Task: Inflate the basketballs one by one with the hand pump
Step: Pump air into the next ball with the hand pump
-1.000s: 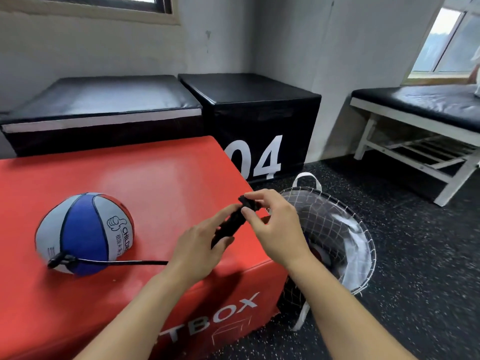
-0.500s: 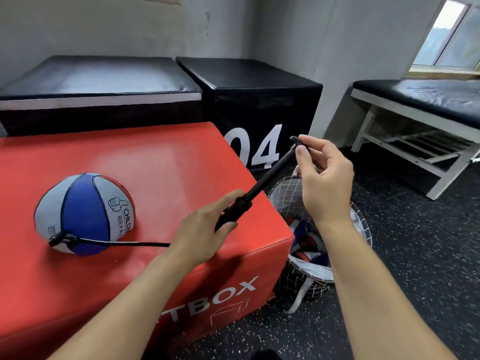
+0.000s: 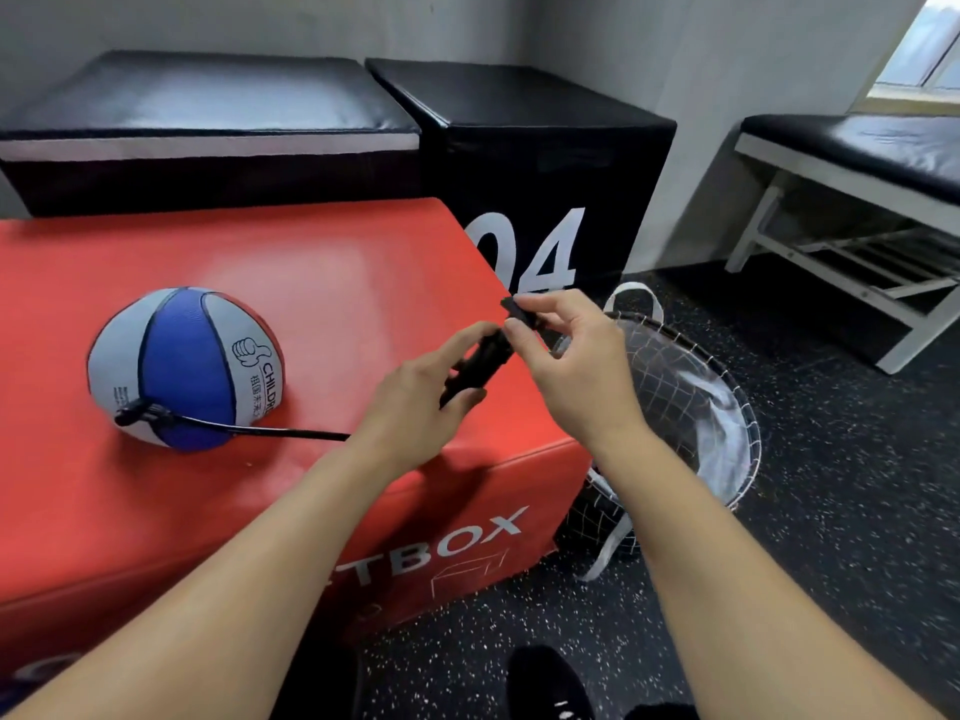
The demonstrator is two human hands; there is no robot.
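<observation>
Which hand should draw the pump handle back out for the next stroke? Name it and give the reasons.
Right. The right hand already pinches the pump handle at the top, while the left hand grips the pump barrel, steadying it.

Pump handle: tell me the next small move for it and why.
Probably draw the handle back out with the right hand for another stroke. It sits pushed in against the pump body, which the left hand grips, and the hose is plugged into the basketball, which looks slightly flattened underneath.
</observation>
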